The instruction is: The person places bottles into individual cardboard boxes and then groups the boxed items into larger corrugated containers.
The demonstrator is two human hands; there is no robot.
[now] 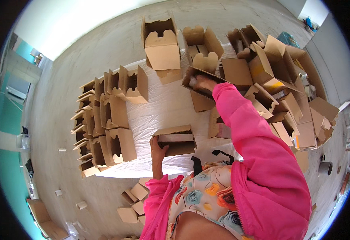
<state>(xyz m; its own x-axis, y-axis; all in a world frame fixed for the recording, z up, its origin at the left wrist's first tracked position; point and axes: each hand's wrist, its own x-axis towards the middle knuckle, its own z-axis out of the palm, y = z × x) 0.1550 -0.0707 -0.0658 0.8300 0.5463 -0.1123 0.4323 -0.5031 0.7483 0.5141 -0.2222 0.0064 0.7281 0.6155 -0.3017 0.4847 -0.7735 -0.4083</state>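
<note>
My left hand [158, 155] grips the left end of an open cardboard box [175, 149] with thumb and fingers. A pale, flat-topped piece [175, 137] lies inside that box. Farther off and to the right, my right hand [204, 83] is down inside another open cardboard box [202, 103]. Its fingers look closed on something small and whitish [193, 81], whose kind I cannot make out. The box's walls partly hide that hand's fingertips.
Rows of open cardboard boxes [131, 144] stand on the left of a white sheet [157, 108]. Two taller boxes [163, 56] [205, 62] are at the back. A jumbled heap of boxes [271, 72] fills the right. Folded cardboard [128, 215] and small rolls [81, 205] lie on the floor.
</note>
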